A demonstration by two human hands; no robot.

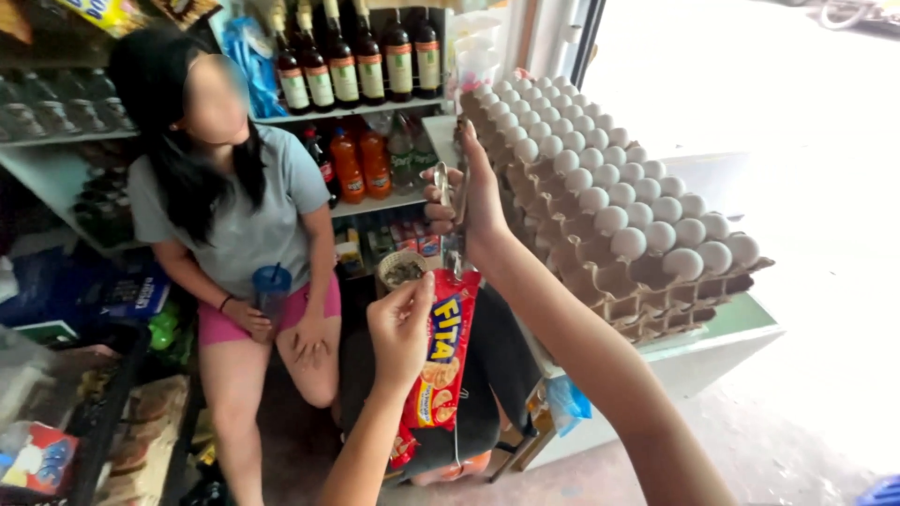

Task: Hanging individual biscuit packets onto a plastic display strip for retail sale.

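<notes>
While the left hand [401, 323] pinches a red cracker packet [441, 361], the right hand [469, 197] grips scissors [448, 192].

**Materials and Finishes at My Hands**

The cracker packet [445, 361] pinched in my left hand [401, 323] is thin plastic film, red and yellow, glossy, slightly crinkled. My right hand [473, 197] holds scissors [450, 201] of bare metal with a dull shine. The stacked egg trays [609, 272] are moulded paper pulp, grey-brown, rough and matt; the eggs [600, 178] on top have smooth, chalky matt shells. The shelf bottles [356, 61] are dark glass, glossy, with paper labels. The seated person's shirt [253, 215] is soft grey cloth, matt. Their blue cup [272, 286] looks like smooth plastic.
</notes>
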